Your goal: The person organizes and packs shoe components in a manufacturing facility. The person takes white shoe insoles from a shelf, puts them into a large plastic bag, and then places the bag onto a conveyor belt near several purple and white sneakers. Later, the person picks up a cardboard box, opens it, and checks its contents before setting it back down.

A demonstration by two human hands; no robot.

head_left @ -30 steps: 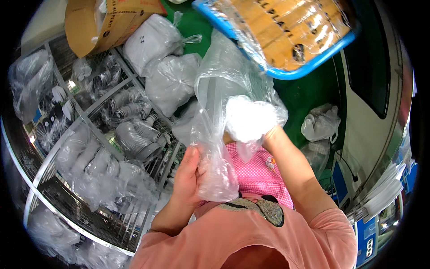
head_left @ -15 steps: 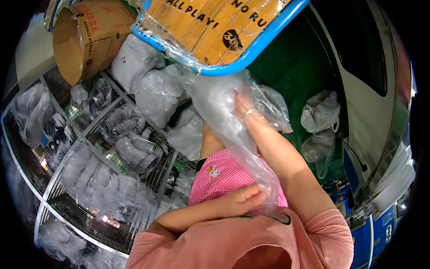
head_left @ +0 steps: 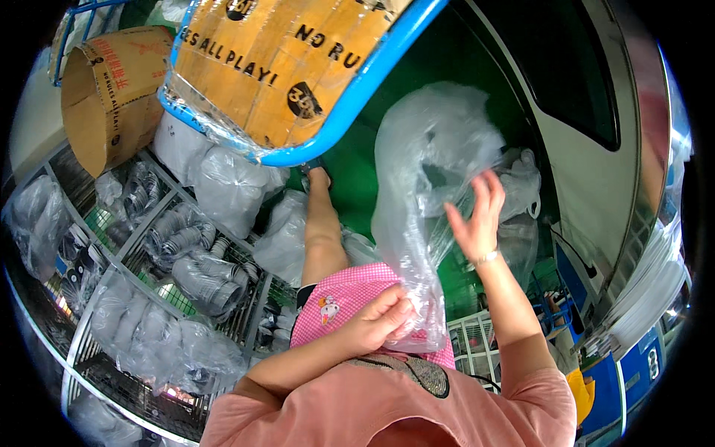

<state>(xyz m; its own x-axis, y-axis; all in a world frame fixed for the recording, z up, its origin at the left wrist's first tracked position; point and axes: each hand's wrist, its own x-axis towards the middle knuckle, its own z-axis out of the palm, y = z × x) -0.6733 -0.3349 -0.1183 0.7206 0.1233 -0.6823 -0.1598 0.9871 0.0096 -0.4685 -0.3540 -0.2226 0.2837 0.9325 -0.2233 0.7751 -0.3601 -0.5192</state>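
Note:
A long clear plastic bag (head_left: 398,171) hangs stretched out in front of my body, its upper end billowing away from me. My left hand (head_left: 383,319), at my waist, is closed round the bag's gathered near end. My right hand (head_left: 480,220) is raised beside the bag's right side, with its fingers spread. The film passes close to those fingers; I cannot tell whether they touch it. Behind the bag, other white plastic bags (head_left: 520,182) are partly hidden on the green floor.
At my left stands a metal rack (head_left: 115,257) holding several bagged stacks of grey cup-like pieces (head_left: 186,227). Ahead is a blue-framed stool or cart with a taped cardboard top (head_left: 261,67). An open carton (head_left: 119,97) lies at far left. A pale machine (head_left: 588,171) stands at right.
The bag has opened out and swung forward and right. My right hand has come off it, moving right with fingers spread. The view has turned, shifting the rack and cardboard top left.

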